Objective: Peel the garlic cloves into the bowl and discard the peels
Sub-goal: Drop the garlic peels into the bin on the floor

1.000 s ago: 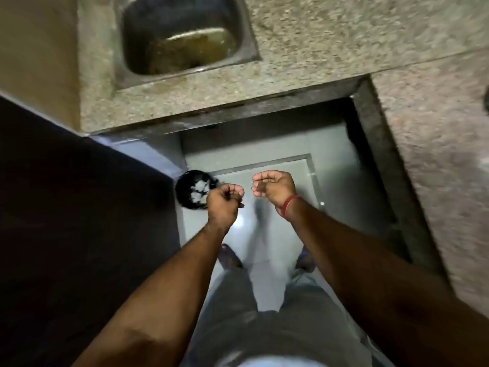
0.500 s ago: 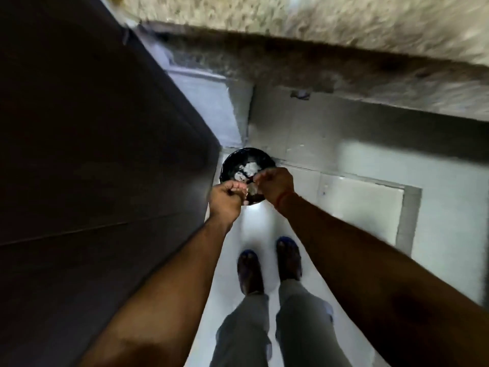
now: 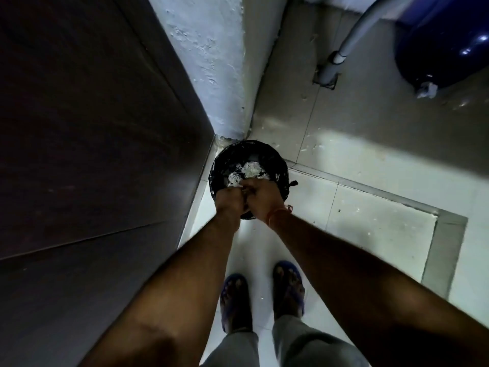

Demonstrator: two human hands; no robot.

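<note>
Plenty of pale garlic peels already lie heaped inside the black-lined bin, which stands on the floor in the corner where the dark cabinet side meets the white plastered wall. Your left hand and right hand are pressed together directly over the bin's near rim, fingers curled toward each other; whether they pinch leftover scraps or merely rub together, you cannot tell from here, since the fingertips are hidden between the two hands. To finish this discarding step well, keep both hands low and centred over the opening, rub the fingers against each other so clinging skins drop straight down, and only then pull away; a few pale flecks on the floor beside the bin suggest light peels drift easily. Neither the bowl nor the cloves are in view. Compared with half a second ago, your hands sit lower and further over the bin, and the view now looks steeply down, showing your sandalled feet, a grey pipe and a blue drum.
</note>
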